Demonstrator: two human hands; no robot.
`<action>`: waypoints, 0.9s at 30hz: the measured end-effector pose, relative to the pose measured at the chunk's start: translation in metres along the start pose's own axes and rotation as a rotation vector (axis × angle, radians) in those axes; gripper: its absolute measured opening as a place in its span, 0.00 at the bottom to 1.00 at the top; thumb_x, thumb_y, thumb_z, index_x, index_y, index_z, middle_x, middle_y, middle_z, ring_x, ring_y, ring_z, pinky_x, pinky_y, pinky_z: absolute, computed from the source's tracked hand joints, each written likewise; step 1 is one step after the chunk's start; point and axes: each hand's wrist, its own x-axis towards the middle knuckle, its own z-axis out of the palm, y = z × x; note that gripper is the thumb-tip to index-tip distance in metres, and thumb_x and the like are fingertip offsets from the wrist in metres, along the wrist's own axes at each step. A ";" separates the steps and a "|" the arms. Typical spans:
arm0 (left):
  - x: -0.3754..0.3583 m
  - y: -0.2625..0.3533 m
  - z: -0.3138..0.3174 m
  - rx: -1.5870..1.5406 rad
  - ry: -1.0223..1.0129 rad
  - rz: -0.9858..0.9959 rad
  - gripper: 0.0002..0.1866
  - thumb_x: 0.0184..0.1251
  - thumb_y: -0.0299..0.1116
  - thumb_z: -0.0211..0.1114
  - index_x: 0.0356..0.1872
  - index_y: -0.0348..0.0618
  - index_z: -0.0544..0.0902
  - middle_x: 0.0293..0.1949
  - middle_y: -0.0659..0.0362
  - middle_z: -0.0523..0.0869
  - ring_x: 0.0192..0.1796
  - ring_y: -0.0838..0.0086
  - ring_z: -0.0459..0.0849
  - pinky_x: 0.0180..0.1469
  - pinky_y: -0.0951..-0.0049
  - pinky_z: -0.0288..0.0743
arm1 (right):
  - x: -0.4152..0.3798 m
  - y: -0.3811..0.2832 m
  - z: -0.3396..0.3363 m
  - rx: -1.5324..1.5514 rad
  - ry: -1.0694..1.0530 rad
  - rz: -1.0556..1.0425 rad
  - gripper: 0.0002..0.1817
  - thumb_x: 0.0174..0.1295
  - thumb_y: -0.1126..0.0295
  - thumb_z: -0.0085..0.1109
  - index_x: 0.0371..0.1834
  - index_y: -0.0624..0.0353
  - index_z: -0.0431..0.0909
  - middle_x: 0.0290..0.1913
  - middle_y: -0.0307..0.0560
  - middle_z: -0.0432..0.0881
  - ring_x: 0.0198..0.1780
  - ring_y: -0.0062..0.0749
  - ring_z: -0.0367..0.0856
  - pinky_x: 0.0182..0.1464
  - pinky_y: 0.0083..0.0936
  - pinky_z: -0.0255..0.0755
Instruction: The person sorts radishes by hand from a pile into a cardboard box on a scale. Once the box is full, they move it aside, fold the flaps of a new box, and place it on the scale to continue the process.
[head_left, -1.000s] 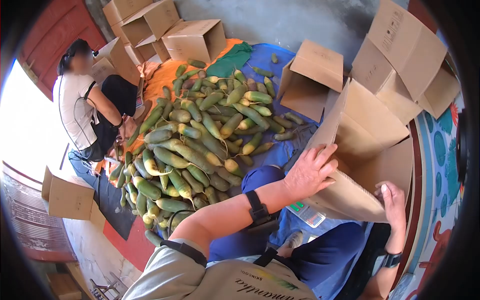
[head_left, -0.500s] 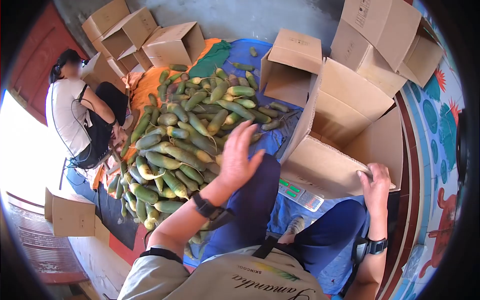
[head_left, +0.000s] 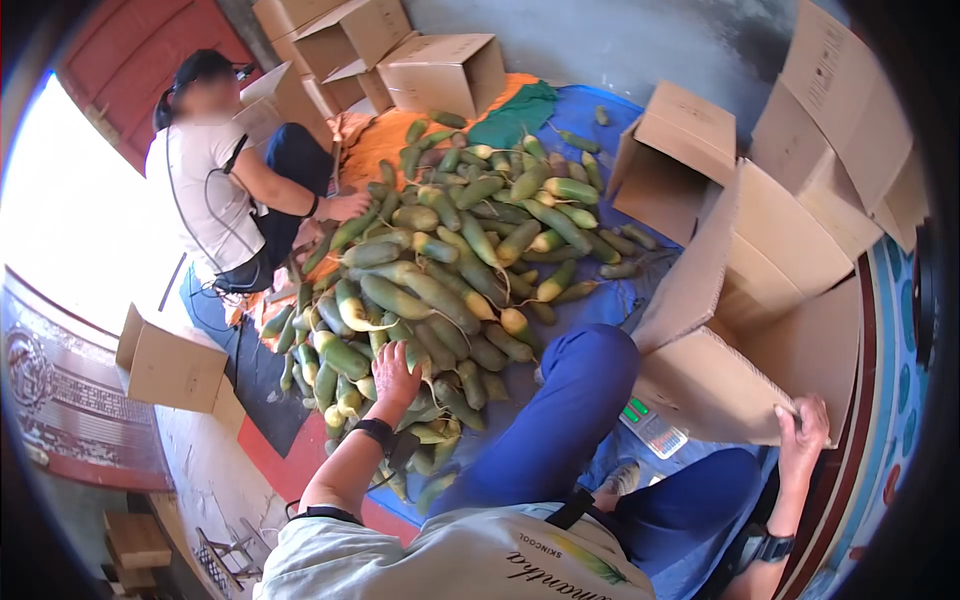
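Note:
My left hand [head_left: 396,376] is at the near side of a heap of green radishes [head_left: 405,292], its fingers spread and touching or just above the radishes there. No radish is visibly gripped in it. With my right hand [head_left: 803,430] I hold the near rim of a large open cardboard box [head_left: 705,385], thumb on one side of the wall. Part of a digital scale [head_left: 655,430] with green lit displays shows beside the box, at its base.
Across the heap a co-worker [head_left: 215,190] crouches, one hand on the radishes. More cardboard boxes stand along the wall [head_left: 440,75] and at the right [head_left: 665,150]. Blue and orange sheets cover the floor. A small open box [head_left: 175,360] lies at the left.
My left hand has gone from raised beside my knee down to the radishes. My view has turned left. The co-worker's hand now reaches to the heap. My right hand stays on the box rim.

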 end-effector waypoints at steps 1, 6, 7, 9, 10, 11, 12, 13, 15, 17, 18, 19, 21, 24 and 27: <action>-0.002 -0.006 0.003 0.055 -0.006 -0.015 0.32 0.49 0.38 0.66 0.57 0.44 0.67 0.57 0.50 0.70 0.62 0.56 0.64 0.62 0.59 0.58 | -0.001 -0.002 0.000 0.005 -0.004 -0.008 0.14 0.39 0.79 0.65 0.23 0.65 0.67 0.27 0.52 0.69 0.36 0.48 0.72 0.42 0.35 0.67; 0.011 -0.015 -0.010 0.123 0.111 -0.105 0.33 0.47 0.36 0.66 0.59 0.44 0.67 0.53 0.51 0.71 0.58 0.58 0.67 0.58 0.59 0.60 | -0.005 0.011 -0.002 0.046 -0.013 -0.039 0.13 0.43 0.77 0.64 0.25 0.64 0.66 0.26 0.48 0.66 0.33 0.42 0.67 0.40 0.30 0.64; 0.019 -0.015 -0.013 0.093 0.061 -0.173 0.34 0.47 0.36 0.66 0.59 0.44 0.67 0.52 0.51 0.72 0.56 0.58 0.68 0.56 0.59 0.62 | -0.004 0.008 0.000 0.048 -0.013 -0.038 0.13 0.43 0.77 0.64 0.25 0.64 0.66 0.26 0.48 0.66 0.33 0.42 0.67 0.40 0.30 0.64; 0.036 -0.021 -0.007 0.153 0.077 -0.173 0.33 0.48 0.36 0.65 0.60 0.47 0.67 0.45 0.53 0.75 0.51 0.61 0.72 0.51 0.60 0.64 | -0.003 0.000 0.000 0.020 -0.007 0.074 0.12 0.45 0.77 0.63 0.28 0.65 0.68 0.30 0.49 0.69 0.37 0.43 0.68 0.43 0.31 0.65; 0.044 -0.024 -0.003 0.183 0.034 -0.197 0.32 0.49 0.37 0.64 0.59 0.48 0.67 0.42 0.53 0.77 0.49 0.61 0.73 0.49 0.59 0.65 | -0.003 -0.003 0.000 0.017 -0.006 0.075 0.12 0.45 0.77 0.63 0.28 0.65 0.68 0.30 0.49 0.69 0.37 0.43 0.68 0.43 0.31 0.65; 0.049 -0.027 0.001 0.214 -0.009 -0.222 0.31 0.50 0.38 0.64 0.59 0.50 0.68 0.40 0.54 0.79 0.48 0.61 0.74 0.48 0.59 0.66 | -0.004 -0.005 0.001 -0.057 -0.005 0.037 0.12 0.46 0.77 0.62 0.30 0.65 0.69 0.32 0.50 0.70 0.39 0.44 0.69 0.45 0.33 0.65; 0.052 -0.030 0.006 0.260 0.031 -0.194 0.23 0.54 0.40 0.61 0.52 0.50 0.73 0.37 0.54 0.80 0.46 0.61 0.77 0.46 0.58 0.67 | -0.004 -0.008 0.001 -0.130 -0.004 -0.001 0.12 0.46 0.77 0.62 0.33 0.66 0.70 0.34 0.51 0.71 0.41 0.45 0.70 0.47 0.34 0.65; 0.056 -0.031 0.006 0.259 0.031 -0.194 0.23 0.54 0.40 0.61 0.52 0.50 0.73 0.37 0.54 0.80 0.46 0.61 0.77 0.46 0.58 0.67 | -0.004 -0.012 0.000 -0.131 -0.003 -0.002 0.12 0.46 0.77 0.62 0.33 0.66 0.70 0.34 0.51 0.71 0.41 0.45 0.70 0.47 0.34 0.65; 0.064 -0.032 0.006 0.253 -0.103 -0.269 0.14 0.60 0.43 0.57 0.43 0.48 0.76 0.37 0.53 0.81 0.45 0.59 0.79 0.47 0.58 0.67 | -0.005 -0.021 -0.002 -0.176 -0.034 -0.006 0.13 0.48 0.77 0.60 0.38 0.66 0.72 0.37 0.53 0.73 0.45 0.48 0.70 0.50 0.37 0.64; 0.063 -0.037 0.007 0.242 -0.091 -0.250 0.13 0.61 0.42 0.55 0.40 0.47 0.77 0.36 0.53 0.82 0.43 0.60 0.80 0.46 0.57 0.68 | -0.009 -0.022 -0.002 -0.211 -0.021 -0.030 0.13 0.49 0.77 0.60 0.39 0.65 0.73 0.38 0.53 0.74 0.45 0.48 0.70 0.50 0.38 0.64; 0.062 -0.039 0.006 0.230 -0.080 -0.234 0.12 0.63 0.42 0.53 0.38 0.46 0.77 0.35 0.53 0.82 0.41 0.60 0.81 0.45 0.57 0.69 | -0.010 -0.023 -0.001 -0.244 -0.010 -0.057 0.14 0.49 0.77 0.59 0.41 0.65 0.73 0.39 0.53 0.74 0.45 0.49 0.70 0.50 0.38 0.64; 0.062 -0.041 0.004 0.231 -0.079 -0.232 0.12 0.63 0.42 0.53 0.38 0.46 0.77 0.35 0.53 0.82 0.41 0.60 0.81 0.45 0.57 0.69 | -0.010 -0.025 -0.001 -0.244 -0.009 -0.055 0.14 0.49 0.77 0.59 0.41 0.65 0.73 0.39 0.53 0.74 0.45 0.49 0.70 0.50 0.38 0.64; 0.059 -0.046 -0.003 0.173 -0.090 -0.273 0.14 0.64 0.43 0.51 0.37 0.45 0.77 0.32 0.51 0.83 0.38 0.58 0.82 0.42 0.57 0.71 | -0.007 -0.028 -0.001 -0.249 -0.004 -0.061 0.14 0.50 0.76 0.59 0.42 0.65 0.73 0.39 0.54 0.74 0.45 0.49 0.70 0.50 0.39 0.64; 0.049 -0.050 -0.021 0.066 0.106 -0.246 0.16 0.66 0.44 0.49 0.37 0.43 0.78 0.28 0.48 0.83 0.33 0.54 0.82 0.36 0.56 0.73 | -0.007 -0.027 -0.001 -0.250 -0.022 -0.034 0.14 0.50 0.76 0.59 0.42 0.65 0.73 0.39 0.54 0.74 0.45 0.49 0.70 0.50 0.39 0.64; 0.046 -0.035 -0.071 -0.409 0.320 -0.347 0.18 0.69 0.42 0.48 0.28 0.38 0.76 0.18 0.49 0.79 0.22 0.61 0.81 0.28 0.62 0.73 | -0.005 -0.028 0.001 -0.256 -0.023 -0.044 0.14 0.53 0.74 0.58 0.43 0.65 0.73 0.39 0.54 0.74 0.45 0.49 0.70 0.50 0.39 0.64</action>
